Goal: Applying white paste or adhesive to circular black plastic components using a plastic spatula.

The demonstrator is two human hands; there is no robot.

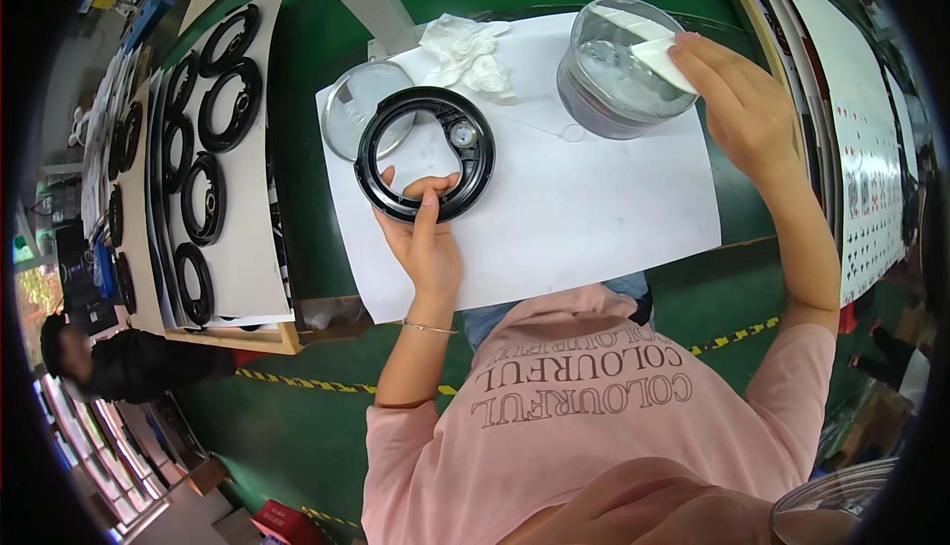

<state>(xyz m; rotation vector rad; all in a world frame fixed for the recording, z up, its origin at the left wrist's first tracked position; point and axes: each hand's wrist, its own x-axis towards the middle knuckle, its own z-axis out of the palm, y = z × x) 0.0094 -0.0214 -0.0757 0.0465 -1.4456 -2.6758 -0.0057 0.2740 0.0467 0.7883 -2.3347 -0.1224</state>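
Left hand: the left hand (427,253) is gripping a black ring (478,161) at its near edge, the thumb lying over the front and the fingers curling behind and showing through the hole.
Black ring: it is facing the camera above the left part of the white sheet (584,224), a small round silvery part (462,135) sitting in its wider right side.
Right hand: the right hand (742,105) is pinching a flat white piece (661,58) between thumb and fingers, the fingers closing on its right end.
White piece: it is hanging out over the right side of the tub's mouth; whether it is touching the rim, I cannot tell.
Tub: the clear round tub (594,100) is standing at the sheet's far right, pale contents showing inside.
Lid: a clear round lid (344,110) is lying at the far left, partly hidden behind the ring.
Tissue: crumpled white tissue (470,55) is resting between lid and tub.
Wire: a thin wire loop (572,134) is lying just beside the tub.
Left boards: a pale board (247,268) is carrying more black rings (205,201).
Right boards: a white board (861,179) with small coloured marks is leaning outward.
Left background: a person in dark clothes (148,365) is showing beyond the boards.
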